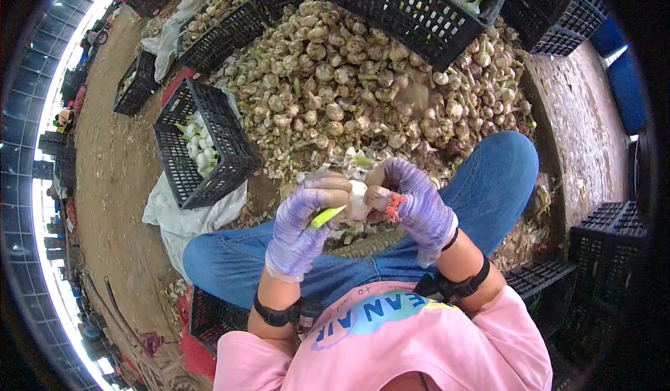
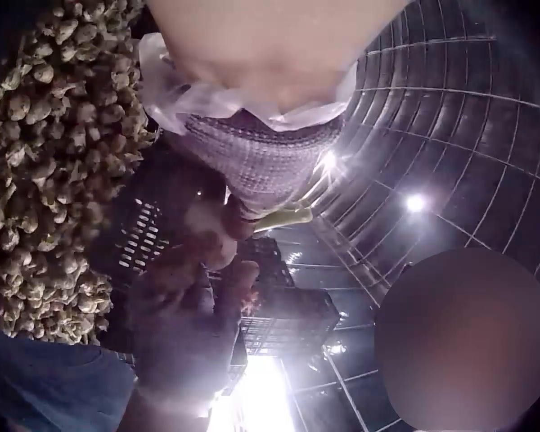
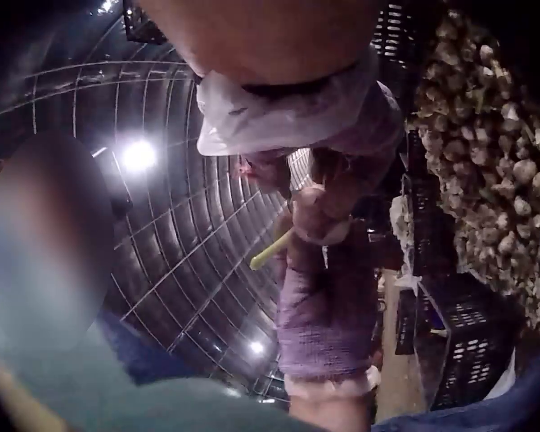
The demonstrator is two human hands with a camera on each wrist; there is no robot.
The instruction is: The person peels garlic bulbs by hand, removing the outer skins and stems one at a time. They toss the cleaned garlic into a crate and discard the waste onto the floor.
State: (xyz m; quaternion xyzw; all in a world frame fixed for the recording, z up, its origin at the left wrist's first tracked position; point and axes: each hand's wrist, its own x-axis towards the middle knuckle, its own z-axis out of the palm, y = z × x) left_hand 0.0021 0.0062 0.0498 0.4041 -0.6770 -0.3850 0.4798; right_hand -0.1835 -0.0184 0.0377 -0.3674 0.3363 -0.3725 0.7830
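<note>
A pale garlic bulb (image 1: pixel 358 202) is held between both gloved hands, over the person's lap. My left hand (image 1: pixel 307 206) grips it from the left, its green stem (image 1: pixel 328 216) sticking out below the fingers. From the other side, my right hand (image 1: pixel 413 199) pinches the bulb with thumb and bent fingers. Both hands wear purple knitted gloves over clear plastic, and orange-red strands (image 1: pixel 396 208) hang at the right thumb. The right wrist view shows the bulb (image 3: pixel 322 220) between the hands with its stem (image 3: pixel 272 250) pointing out; the left wrist view is dark around the bulb (image 2: pixel 218 250).
A large heap of unpeeled garlic (image 1: pixel 335 77) lies ahead of the knees. Left of it, a tilted black crate (image 1: pixel 216 175) holds white peeled bulbs (image 1: pixel 200 145). Another black crate (image 1: pixel 412 21) stands on the heap. Stacked crates (image 1: pixel 607 244) are at the right.
</note>
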